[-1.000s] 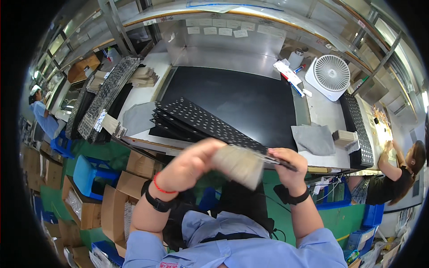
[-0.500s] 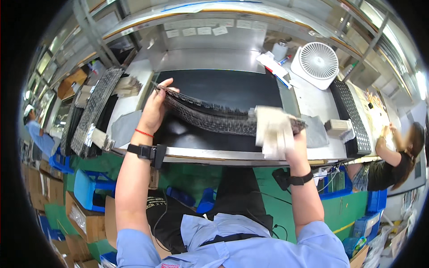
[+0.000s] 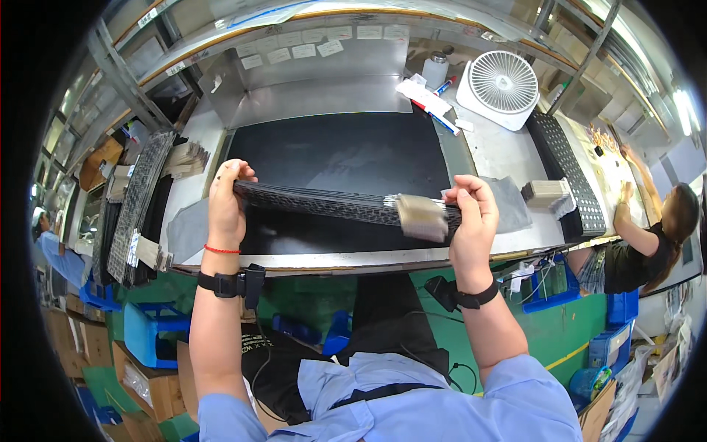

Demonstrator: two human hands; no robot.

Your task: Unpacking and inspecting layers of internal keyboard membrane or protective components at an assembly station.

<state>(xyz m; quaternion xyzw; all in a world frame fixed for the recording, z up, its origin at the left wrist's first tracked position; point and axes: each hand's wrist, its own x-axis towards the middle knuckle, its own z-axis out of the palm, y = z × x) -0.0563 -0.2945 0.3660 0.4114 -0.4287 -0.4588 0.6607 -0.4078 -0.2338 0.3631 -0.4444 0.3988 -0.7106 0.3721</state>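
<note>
Left hand point(image 3: 228, 202) and right hand point(image 3: 475, 217) are standing well apart, each clamping on 1 end of a stack of dark patterned strips point(image 3: 317, 204). The stack is spanning the space between them, held above the near part of a black mat point(image 3: 335, 147), its right end sloping slightly lower. A pale bundle point(image 3: 421, 217) is lying against the stack close to the right hand; blur is hiding its detail, and its manner of attachment cannot be told.

The mat is covering the middle of the desk point(image 3: 482, 151). 2 grey cloths are flanking it: a left cloth point(image 3: 188, 227) near the front edge and a right cloth point(image 3: 509, 206) just beyond the right hand. A small block of pale pieces point(image 3: 543, 193) is sitting to the right of that cloth, and a white fan point(image 3: 501, 85) is standing farther back. Patterned strips point(image 3: 140, 210) are lying piled at far left. At far right, a co-worker point(image 3: 635, 254) is reaching over a light-coloured surface.
</note>
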